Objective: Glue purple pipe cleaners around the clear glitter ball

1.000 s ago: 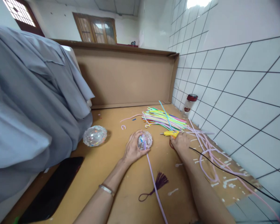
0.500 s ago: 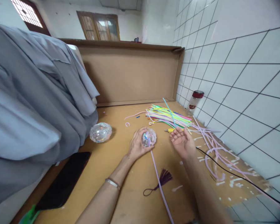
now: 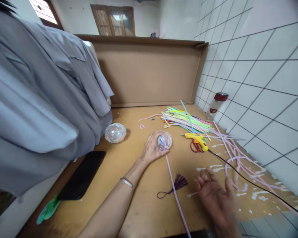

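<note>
My left hand is wrapped round a clear faceted ball on the table. A lilac pipe cleaner runs from the ball toward the front edge. My right hand is palm up at the lower right, its fingers loosely curled and apart, with nothing visible in them. To its left lies a dark purple tassel with a cord loop, partly crossed by the lilac strand. Beyond the right hand, a yellow glue gun lies over red-handled scissors.
A second clear faceted ball sits to the left, near grey cloth and a black phone. Behind are bundled coloured pipe cleaners and a red-lidded jar. The glue gun's black cord crosses the right side, beside white glue blobs.
My right hand has moved away from the glue gun, back toward the front edge, uncovering the gun and scissors. My left hand still holds the ball. The view has shifted slightly.
</note>
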{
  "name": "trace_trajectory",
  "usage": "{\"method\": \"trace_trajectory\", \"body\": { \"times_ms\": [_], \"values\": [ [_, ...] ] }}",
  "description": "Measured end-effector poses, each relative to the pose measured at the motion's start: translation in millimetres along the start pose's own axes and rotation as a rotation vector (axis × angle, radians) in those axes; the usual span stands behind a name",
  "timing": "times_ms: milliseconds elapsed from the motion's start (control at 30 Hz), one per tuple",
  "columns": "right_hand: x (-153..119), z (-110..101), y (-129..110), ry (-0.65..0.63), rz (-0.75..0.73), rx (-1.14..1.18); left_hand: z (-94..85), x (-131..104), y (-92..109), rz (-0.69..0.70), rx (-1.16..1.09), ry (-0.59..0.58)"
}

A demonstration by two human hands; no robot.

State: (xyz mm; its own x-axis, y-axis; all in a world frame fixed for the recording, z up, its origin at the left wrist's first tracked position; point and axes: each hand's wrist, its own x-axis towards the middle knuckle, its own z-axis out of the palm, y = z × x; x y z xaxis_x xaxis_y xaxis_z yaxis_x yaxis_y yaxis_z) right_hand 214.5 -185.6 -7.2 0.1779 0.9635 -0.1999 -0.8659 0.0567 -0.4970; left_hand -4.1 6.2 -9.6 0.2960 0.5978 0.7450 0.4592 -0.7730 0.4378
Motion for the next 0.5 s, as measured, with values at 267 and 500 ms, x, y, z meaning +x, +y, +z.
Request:
{"method": "trace_trajectory", "body": {
  "times_ms": [267,500],
  "values": [
    [43,47,-9,-0.123,-0.081,-0.125,-2.5,3,5,0.000,0.003,-0.004],
    [-16,5,2,-0.137,0.086,-0.151,-1.1,0,1,0.009,0.009,0.011]
  ]
}}
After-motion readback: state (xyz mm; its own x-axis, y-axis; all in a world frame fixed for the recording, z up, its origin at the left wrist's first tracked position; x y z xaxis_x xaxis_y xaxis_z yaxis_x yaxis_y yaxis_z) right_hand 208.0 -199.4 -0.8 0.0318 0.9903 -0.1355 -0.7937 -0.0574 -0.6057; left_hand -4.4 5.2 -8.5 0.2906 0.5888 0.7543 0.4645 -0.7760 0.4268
